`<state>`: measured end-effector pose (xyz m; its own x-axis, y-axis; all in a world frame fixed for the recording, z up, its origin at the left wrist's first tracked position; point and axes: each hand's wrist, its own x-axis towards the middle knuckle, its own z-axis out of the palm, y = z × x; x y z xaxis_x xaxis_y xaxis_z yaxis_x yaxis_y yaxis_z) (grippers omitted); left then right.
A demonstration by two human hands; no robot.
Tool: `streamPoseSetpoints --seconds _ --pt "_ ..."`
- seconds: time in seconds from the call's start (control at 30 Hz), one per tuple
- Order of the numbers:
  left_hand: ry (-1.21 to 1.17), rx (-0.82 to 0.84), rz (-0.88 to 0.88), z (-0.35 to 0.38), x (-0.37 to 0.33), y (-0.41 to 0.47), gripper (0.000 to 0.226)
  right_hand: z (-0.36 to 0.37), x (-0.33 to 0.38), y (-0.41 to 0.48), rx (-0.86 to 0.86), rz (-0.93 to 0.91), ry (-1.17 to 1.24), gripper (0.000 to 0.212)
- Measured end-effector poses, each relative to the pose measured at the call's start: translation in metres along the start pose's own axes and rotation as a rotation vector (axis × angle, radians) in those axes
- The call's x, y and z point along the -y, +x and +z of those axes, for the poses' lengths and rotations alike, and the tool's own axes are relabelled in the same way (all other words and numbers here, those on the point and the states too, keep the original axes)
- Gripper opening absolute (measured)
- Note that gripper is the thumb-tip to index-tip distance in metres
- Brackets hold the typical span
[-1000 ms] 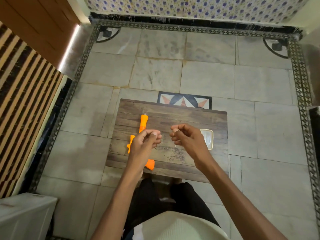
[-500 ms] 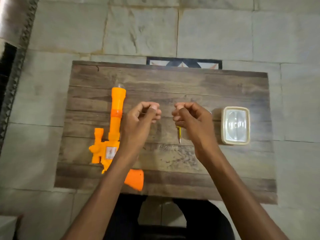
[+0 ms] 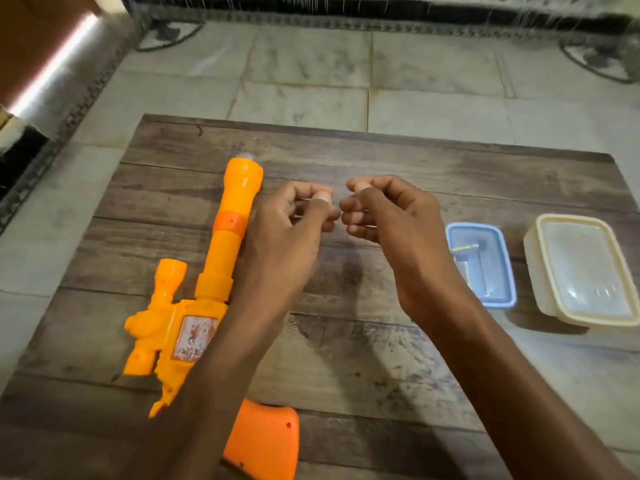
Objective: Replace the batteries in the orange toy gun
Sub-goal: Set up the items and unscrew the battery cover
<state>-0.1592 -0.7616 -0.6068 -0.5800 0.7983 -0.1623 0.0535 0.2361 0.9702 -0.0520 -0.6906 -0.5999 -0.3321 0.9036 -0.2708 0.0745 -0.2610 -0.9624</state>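
Observation:
The orange toy gun (image 3: pixel 221 258) lies on the wooden table (image 3: pixel 346 358) at the left, barrel pointing away from me, its stock (image 3: pixel 266 441) near the front edge. My left hand (image 3: pixel 287 230) hovers just right of the barrel with its fingers curled. My right hand (image 3: pixel 391 220) is beside it, also curled, and their fingertips almost touch. Nothing shows in either hand. A small blue tray (image 3: pixel 498 292) to the right holds a thin yellow-handled tool (image 3: pixel 465 249).
A cream plastic container with a lid (image 3: pixel 585 271) stands at the table's right edge, beside the blue tray. Grey stone floor tiles surround the low table, with a patterned border (image 3: pixel 346 24) at the back.
The view has come closer and lower. My hands have drawn nearer together. A thin item hanging under my right hand earlier is no longer visible. The blue tray has come into sight.

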Motion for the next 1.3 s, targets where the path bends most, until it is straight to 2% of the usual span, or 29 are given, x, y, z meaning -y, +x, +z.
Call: streamPoseSetpoints --seconds 0.17,0.37,0.57,0.83,1.0,1.23,1.3 --pt "-0.076 -0.08 0.106 -0.012 -0.002 -0.016 0.015 -0.003 0.003 -0.027 0.037 -0.093 -0.095 0.013" --pt "-0.034 -0.11 0.191 -0.025 -0.022 -0.079 0.013 -0.008 0.019 -0.105 0.028 -0.153 -0.123 0.014" --pt "-0.007 -0.015 0.144 -0.041 -0.039 -0.163 0.017 -0.035 0.016 -0.193 0.007 -0.156 -0.19 0.02" --pt "-0.012 -0.139 0.039 -0.082 0.009 -0.225 0.011 -0.042 -0.019 -0.258 0.054 -0.174 -0.284 0.014" --pt "0.035 -0.176 -0.01 -0.098 0.029 -0.241 0.012 -0.032 -0.033 -0.266 0.09 -0.202 -0.389 0.013" --pt "0.046 -0.209 0.009 -0.09 0.026 -0.246 0.012 -0.023 -0.057 -0.263 0.073 -0.25 -0.482 0.008" --pt "0.044 -0.224 -0.002 -0.087 0.03 -0.246 0.014 -0.019 -0.064 -0.258 0.069 -0.288 -0.583 0.016"
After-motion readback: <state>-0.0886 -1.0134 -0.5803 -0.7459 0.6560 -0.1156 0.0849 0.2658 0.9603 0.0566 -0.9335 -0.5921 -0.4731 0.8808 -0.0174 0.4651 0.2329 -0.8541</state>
